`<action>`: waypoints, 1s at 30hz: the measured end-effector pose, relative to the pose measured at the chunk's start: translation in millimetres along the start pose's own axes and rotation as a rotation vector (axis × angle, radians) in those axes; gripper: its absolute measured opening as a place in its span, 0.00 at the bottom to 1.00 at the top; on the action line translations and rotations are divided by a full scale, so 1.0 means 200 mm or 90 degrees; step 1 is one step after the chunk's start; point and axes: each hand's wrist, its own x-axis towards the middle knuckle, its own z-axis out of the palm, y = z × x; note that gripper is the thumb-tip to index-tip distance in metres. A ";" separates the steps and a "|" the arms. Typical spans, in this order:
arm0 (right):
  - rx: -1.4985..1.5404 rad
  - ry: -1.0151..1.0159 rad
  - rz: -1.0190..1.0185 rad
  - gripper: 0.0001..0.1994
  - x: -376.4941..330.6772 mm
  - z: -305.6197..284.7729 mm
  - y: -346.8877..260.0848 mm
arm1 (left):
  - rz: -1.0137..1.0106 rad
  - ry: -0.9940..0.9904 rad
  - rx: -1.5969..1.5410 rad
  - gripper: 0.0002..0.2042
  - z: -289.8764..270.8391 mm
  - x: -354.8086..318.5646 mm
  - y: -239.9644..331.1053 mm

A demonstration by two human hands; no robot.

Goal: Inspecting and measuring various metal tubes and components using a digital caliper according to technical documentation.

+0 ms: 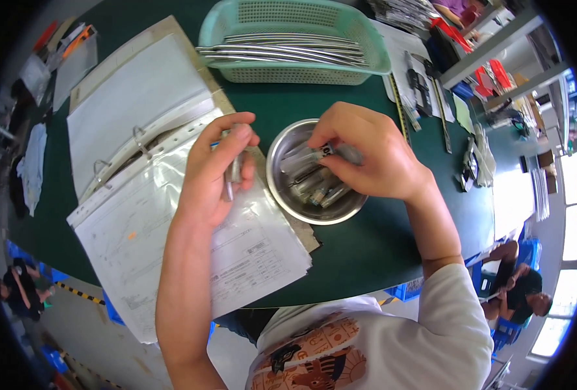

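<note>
A round stainless steel bowl [276, 193] stands in front of me, holding several small clear plastic packets or tubes [311, 179] with metal bits inside. My right hand [376, 153] reaches over its right side. Thumb and forefinger pinch a small clear plastic packet [326, 150] with dark marks on it. Left of the bowl, above the open binder, my left hand [213, 162] is curled around a slim silvery tube-like piece [235, 170]. Its lower end sticks out below the fingers; whether it is one piece or more I cannot tell.
An open ring binder [126, 188] with papers in clear sleeves lies at left. Behind the bowl, a pale green plastic basket [295, 76] carries long thin metal rods [295, 49]. Calipers [418, 88] and a ruler [399, 110] lie right. A seated person [519, 289] is at far right.
</note>
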 end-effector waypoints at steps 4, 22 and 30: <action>-0.018 -0.014 -0.048 0.11 0.04 0.03 -0.01 | 0.034 0.005 0.000 0.16 0.00 -0.01 -0.03; -0.051 0.186 -0.063 0.12 0.00 0.05 -0.06 | 0.092 -0.071 -0.021 0.08 0.15 -0.04 -0.04; 0.011 0.242 -0.114 0.13 -0.07 0.01 -0.06 | 0.101 -0.176 -0.136 0.09 0.21 -0.09 -0.03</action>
